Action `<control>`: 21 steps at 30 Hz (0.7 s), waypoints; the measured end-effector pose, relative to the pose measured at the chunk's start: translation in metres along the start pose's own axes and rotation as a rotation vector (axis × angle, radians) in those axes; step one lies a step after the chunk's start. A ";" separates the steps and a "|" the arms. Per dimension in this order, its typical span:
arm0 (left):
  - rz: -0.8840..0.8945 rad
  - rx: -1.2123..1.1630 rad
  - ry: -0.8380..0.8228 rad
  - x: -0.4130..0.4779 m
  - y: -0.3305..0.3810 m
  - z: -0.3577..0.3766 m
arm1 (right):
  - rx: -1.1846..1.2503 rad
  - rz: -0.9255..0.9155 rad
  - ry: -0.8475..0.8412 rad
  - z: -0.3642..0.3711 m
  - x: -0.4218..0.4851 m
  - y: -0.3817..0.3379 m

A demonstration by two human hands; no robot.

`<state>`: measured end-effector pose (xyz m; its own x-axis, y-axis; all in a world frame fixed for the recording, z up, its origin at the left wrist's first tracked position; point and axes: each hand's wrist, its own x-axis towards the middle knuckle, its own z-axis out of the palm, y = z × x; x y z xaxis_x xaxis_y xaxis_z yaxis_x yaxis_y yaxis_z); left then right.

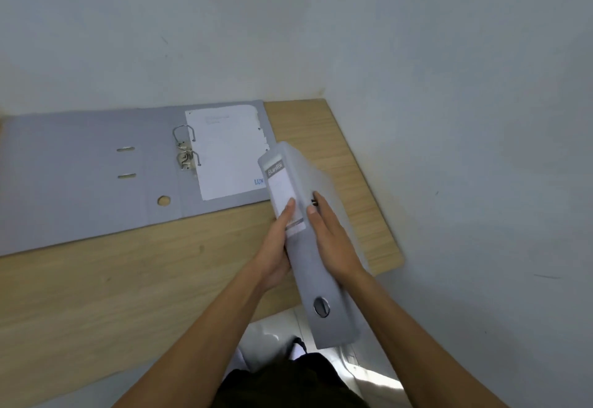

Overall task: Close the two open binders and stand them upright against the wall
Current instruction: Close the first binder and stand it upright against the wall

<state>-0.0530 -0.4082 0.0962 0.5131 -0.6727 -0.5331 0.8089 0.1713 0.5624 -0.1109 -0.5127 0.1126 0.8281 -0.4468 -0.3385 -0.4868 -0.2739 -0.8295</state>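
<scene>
Both hands, left hand and right hand, clamp the closed binder overhanging the table's near edge; the open binder fills its far-left edge.

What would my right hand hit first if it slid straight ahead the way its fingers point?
Probably the small metal catch on the closed binder, right at the right hand fingertips; depth is unclear.

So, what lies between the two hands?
The closed grey lever-arch binder: the left hand and the right hand press its opposite sides, seen in the head view.
</scene>
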 end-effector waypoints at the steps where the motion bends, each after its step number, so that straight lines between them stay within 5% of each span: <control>1: 0.044 0.073 -0.006 0.000 0.007 0.006 | 0.069 -0.012 0.009 -0.007 0.002 -0.008; 10: 0.619 0.603 0.014 0.001 0.044 0.050 | 0.310 -0.441 0.072 -0.069 0.004 -0.070; 21: 0.592 0.861 0.028 0.057 0.037 0.058 | 0.346 -0.393 0.096 -0.110 0.031 -0.032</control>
<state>-0.0108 -0.4819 0.1234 0.7758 -0.6301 -0.0336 -0.0463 -0.1100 0.9929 -0.1000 -0.6119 0.1778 0.8926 -0.4473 0.0561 -0.0115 -0.1469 -0.9891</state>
